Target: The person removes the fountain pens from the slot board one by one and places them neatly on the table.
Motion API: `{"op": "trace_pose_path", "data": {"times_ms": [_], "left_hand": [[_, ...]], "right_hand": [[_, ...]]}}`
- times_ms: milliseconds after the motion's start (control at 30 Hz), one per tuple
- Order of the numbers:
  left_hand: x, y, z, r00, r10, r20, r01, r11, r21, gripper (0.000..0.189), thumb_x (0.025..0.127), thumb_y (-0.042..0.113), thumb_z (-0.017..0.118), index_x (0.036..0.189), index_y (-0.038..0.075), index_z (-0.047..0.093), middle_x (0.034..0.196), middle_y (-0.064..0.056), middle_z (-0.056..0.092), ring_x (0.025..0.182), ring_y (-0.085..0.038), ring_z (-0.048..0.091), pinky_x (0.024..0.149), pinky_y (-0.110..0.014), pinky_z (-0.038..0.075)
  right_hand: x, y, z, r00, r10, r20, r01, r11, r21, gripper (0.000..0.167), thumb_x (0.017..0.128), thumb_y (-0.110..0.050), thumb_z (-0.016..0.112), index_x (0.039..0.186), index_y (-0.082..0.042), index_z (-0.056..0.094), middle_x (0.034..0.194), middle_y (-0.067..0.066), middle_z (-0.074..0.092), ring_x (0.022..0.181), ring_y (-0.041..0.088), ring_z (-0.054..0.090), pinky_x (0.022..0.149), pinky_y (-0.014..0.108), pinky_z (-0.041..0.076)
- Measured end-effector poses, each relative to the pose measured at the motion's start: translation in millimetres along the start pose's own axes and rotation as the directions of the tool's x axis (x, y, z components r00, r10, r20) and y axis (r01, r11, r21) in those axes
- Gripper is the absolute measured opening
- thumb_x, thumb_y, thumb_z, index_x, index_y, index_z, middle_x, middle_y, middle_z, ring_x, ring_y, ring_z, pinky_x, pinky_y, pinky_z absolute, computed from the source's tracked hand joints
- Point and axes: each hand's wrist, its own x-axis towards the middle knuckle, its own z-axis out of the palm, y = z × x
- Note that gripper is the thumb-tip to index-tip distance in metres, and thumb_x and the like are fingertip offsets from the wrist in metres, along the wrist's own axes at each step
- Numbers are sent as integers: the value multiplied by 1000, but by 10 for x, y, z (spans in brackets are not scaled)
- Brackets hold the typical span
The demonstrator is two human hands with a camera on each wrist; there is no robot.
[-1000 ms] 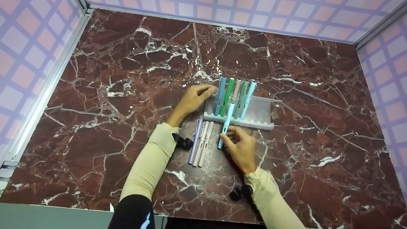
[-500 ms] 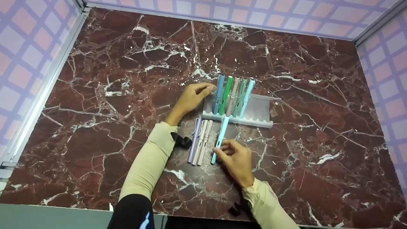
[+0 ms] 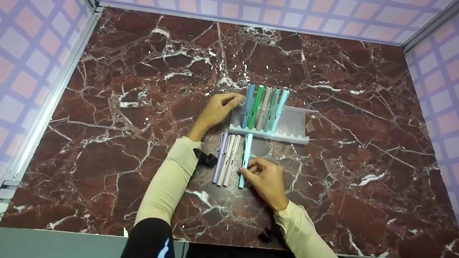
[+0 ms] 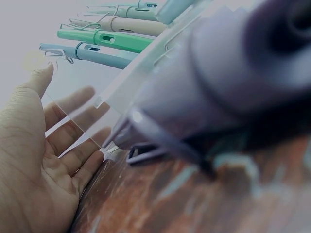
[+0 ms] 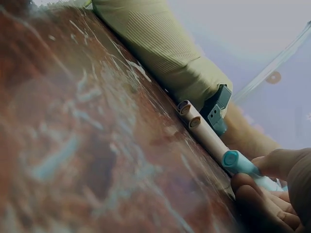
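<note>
In the head view, my right hand (image 3: 266, 181) pinches a light blue pen (image 3: 246, 154) near its lower end, between thumb and fingers. The pen lies beside two beige pens (image 3: 229, 161) and a purple pen (image 3: 219, 159). A clear pen rack (image 3: 296, 123) stands behind them, with a blue pen (image 3: 248, 107), a green pen (image 3: 255, 107) and several others leaning in its slots. My left hand (image 3: 217, 110) holds the rack's left side; in the left wrist view its fingers (image 4: 73, 131) show through the clear panel, with the thumb at the edge.
The red-brown marbled table (image 3: 143, 71) extends all around. Patterned panels (image 3: 322, 14) enclose its back and sides. Black wrist cameras (image 3: 205, 158) sit on both sleeves, the left one close to the purple pen. The rack's right-hand slots (image 3: 290, 136) hold no pens.
My right hand has brought the light blue pen down from in front of the rack to the table, beside the beige pens. My left hand stays at the rack.
</note>
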Motion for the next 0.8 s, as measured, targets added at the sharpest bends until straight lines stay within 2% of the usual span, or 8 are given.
{"op": "trace_pose_path", "data": {"times_ms": [133,400,633,800], "left_hand": [[3,-4,-1,1000,7,-2,-7,1000,10,32,104,27,55,121,5,70,118,-14,72,106,-20,67,99,-32,50],[0,-7,0,1000,6,2,-6,1000,-8,32,104,26,55,121,3,70,119,-16,71,107,-22,67,99,-32,50],[-3,7,-1,1000,-1,4,1,1000,0,33,104,27,55,121,3,70,120,-15,71,106,-21,67,99,-33,50],[-4,11,-2,1000,-5,2,5,1000,0,32,104,28,55,121,5,70,120,-14,71,107,-21,67,99,-32,50]], "right_hand": [[6,-13,-8,1000,12,18,-12,1000,-8,20,81,-15,84,83,-1,70,66,6,71,45,11,63,43,25,54],[11,-11,-4,1000,-7,-4,7,998,-65,14,84,-13,81,85,-2,73,65,4,71,44,7,60,42,23,51],[9,-9,11,999,43,17,-45,996,72,16,87,-12,78,87,2,72,67,10,71,45,19,64,43,28,54],[21,-21,29,998,59,2,-59,996,72,12,87,-5,76,91,5,71,70,14,71,47,28,64,42,31,54]]}}
